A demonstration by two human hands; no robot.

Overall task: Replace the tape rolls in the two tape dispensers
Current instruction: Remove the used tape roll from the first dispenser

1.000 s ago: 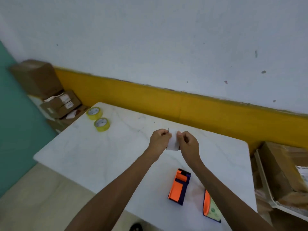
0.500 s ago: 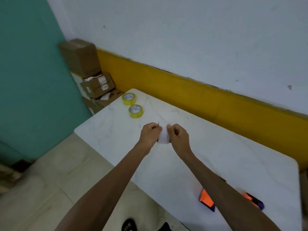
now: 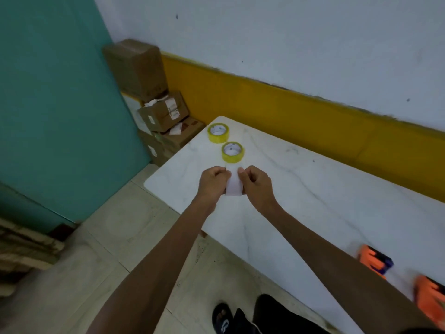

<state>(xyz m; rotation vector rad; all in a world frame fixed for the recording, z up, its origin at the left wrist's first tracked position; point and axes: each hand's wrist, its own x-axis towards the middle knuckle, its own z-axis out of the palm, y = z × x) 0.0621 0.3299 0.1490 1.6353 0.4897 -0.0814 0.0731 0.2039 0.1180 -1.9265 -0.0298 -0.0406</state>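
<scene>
Both hands hold a white roll core (image 3: 234, 188) between them above the white table (image 3: 313, 201). My left hand (image 3: 213, 183) grips its left side and my right hand (image 3: 255, 185) grips its right side. Just beyond the hands lie two yellow tape rolls flat on the table: the nearer roll (image 3: 232, 152) and the farther roll (image 3: 218, 133) by the table's far left corner. Two orange and dark blue tape dispensers lie at the right, one (image 3: 375, 263) beside my right forearm, the other (image 3: 431, 300) cut off by the frame edge and blurred.
Several cardboard boxes (image 3: 163, 112) are stacked on the floor in the corner left of the table. A teal wall (image 3: 60, 104) stands at the left, a yellow-banded white wall (image 3: 289, 104) behind the table. My sandalled foot (image 3: 222, 319) shows on the tiled floor below.
The view has swung left, so the dispensers slid to the right edge and the yellow rolls came close to my hands. Both hands keep hold of the white core.
</scene>
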